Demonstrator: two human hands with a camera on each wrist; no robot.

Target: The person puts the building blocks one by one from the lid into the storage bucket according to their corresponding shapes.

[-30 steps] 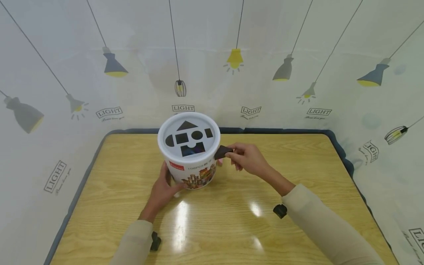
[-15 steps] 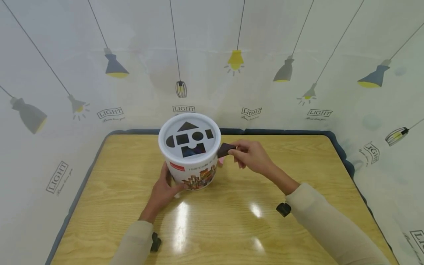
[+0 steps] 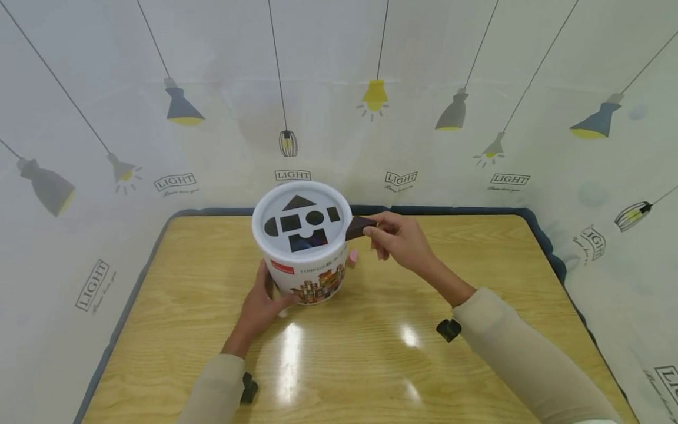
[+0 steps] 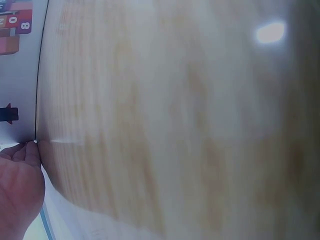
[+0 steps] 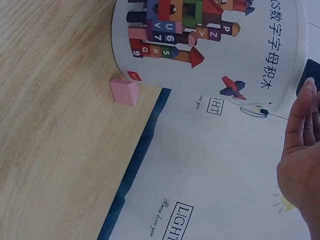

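Observation:
A white bucket (image 3: 312, 277) printed with building blocks stands on the table, its white lid (image 3: 339, 229) pierced by dark cutouts: a triangle, a circle, a square and other shapes. Against its lower left side lies my left hand (image 3: 259, 306), gripping it with the thumb in front and the fingers round the side. My right hand (image 3: 399, 238) pinches a dark triangular block (image 3: 358, 228) between thumb and fingers, close to the lid's right rim. Whether block and rim touch, I cannot tell. In the right wrist view, the block (image 5: 310, 75) is partly cut off at the frame's edge.
A small pink block (image 5: 124, 92) sits on the wooden table (image 3: 413, 377) beside the bucket's base, on its right. Behind the table rises a pale wall covering (image 3: 339, 118) with printed lamps. A dark blue edging (image 3: 439, 209) runs along the table's far edge.
My right hand has risen slightly with the triangular block, after a small shift right and back left. More of the pink block shows. The left hand and bucket stay put.

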